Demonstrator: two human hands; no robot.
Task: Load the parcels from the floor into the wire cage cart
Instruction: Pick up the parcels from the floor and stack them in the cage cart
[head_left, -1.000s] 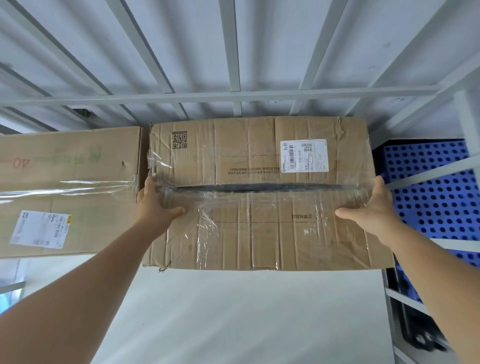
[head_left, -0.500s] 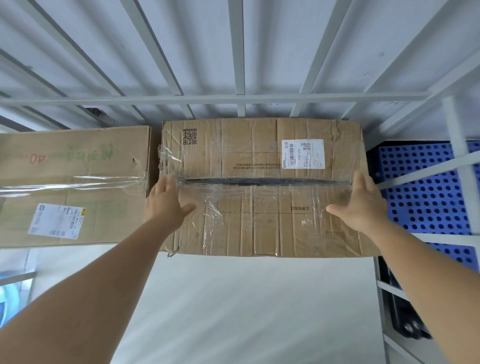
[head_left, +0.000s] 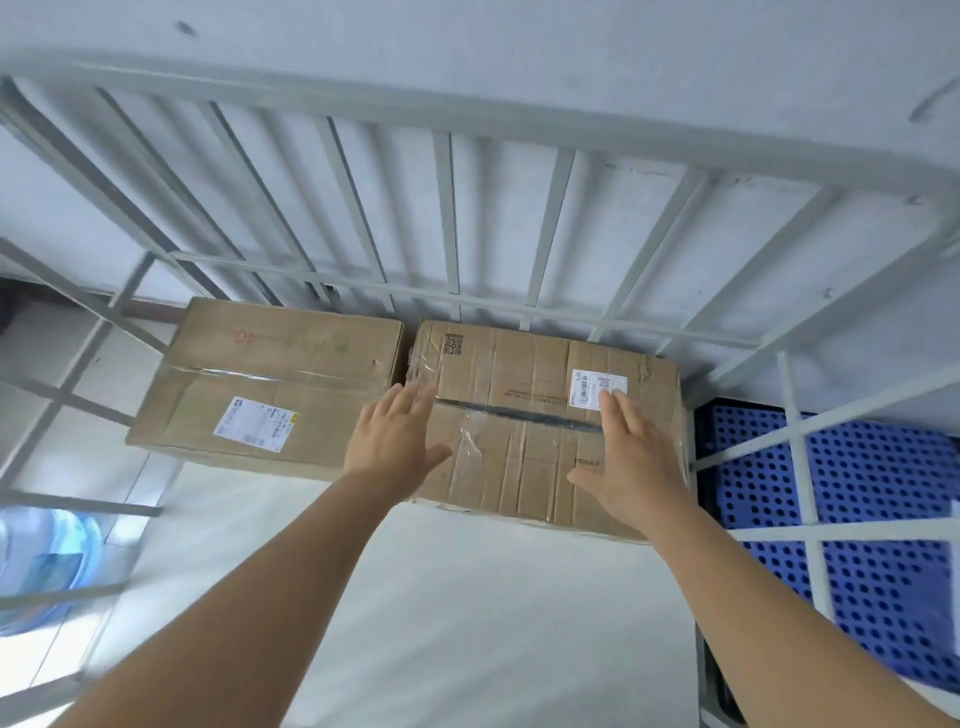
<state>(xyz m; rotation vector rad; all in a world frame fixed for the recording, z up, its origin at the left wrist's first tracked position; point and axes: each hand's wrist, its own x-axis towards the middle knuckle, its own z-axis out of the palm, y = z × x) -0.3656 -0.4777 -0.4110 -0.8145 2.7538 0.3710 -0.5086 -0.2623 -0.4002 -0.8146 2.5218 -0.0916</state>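
Wire cage cart (head_left: 457, 270) holds two parcels at 12 o'clock: creased taped parcel (head_left: 540, 410), smoother parcel (head_left: 270, 384) at its 9 o'clock. Left hand (head_left: 395, 441), right hand (head_left: 631, 457) flat-fingered, over creased parcel; contact unclear.

Two boxes sit side by side in the cart (head_left: 467, 208) against its back bars, the right box (head_left: 524, 457) just beside the left box (head_left: 270, 384). A pallet (head_left: 872, 499) lies outside, right.

Two cardboard parcels (head_left: 270, 384) (head_left: 524, 421), one wire cage cart (head_left: 447, 218), two hands (head_left: 389, 441) (head_left: 631, 457), one blue perforated pallet (head_left: 872, 499), one water jug (head_left: 47, 566)
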